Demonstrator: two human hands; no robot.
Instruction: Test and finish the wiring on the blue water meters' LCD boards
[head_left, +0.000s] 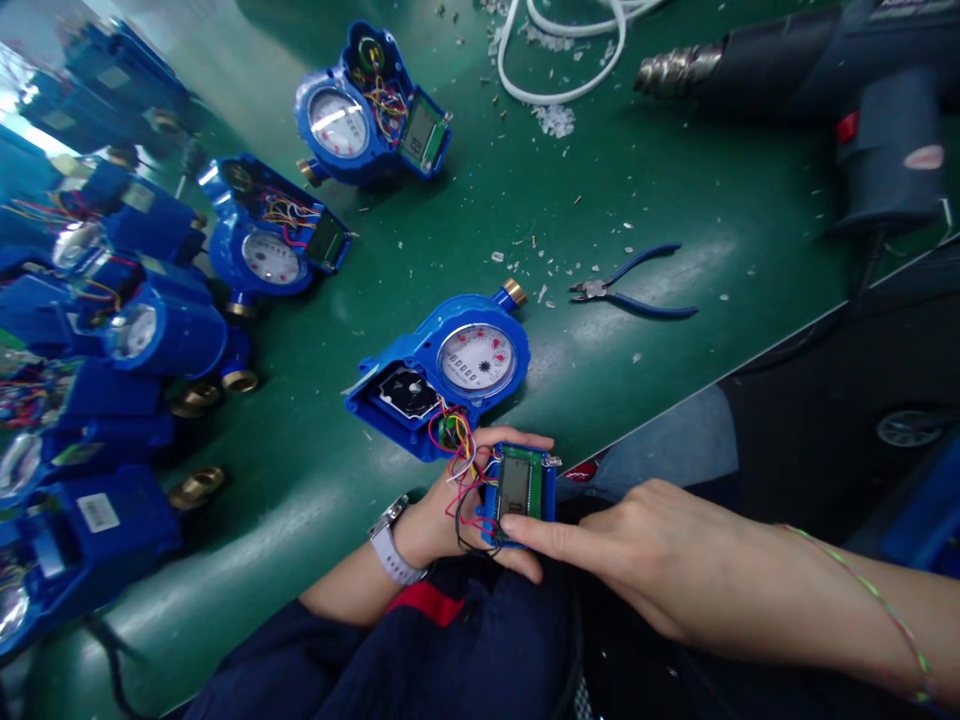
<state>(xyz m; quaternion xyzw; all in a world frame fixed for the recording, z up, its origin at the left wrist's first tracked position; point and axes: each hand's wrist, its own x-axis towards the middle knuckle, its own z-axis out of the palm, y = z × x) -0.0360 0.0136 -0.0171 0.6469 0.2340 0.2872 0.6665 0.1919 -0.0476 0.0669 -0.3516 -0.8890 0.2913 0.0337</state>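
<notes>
My left hand (442, 520), with a watch on its wrist, holds a small display module (517, 490) from below: a green circuit board with a grey LCD in a blue frame. Its thumb and fingers show on both sides of the frame. My right hand (630, 535) reaches in from the right, its index finger stretched out with the tip on the lower part of the LCD; its other fingers are mostly hidden. Thin coloured wires (463, 465) run from the module to an open blue water meter (442, 375), which lies on the bench with its round dial up.
Two more opened meters (337, 120) (270, 230) lie farther back, and several blue meters (97, 510) crowd the left side. Blue-handled cutting pliers (637, 285) rest right of the meter. A heat gun (802, 80), a white cable (562, 97) and scattered scraps lie on the green bench (420, 230).
</notes>
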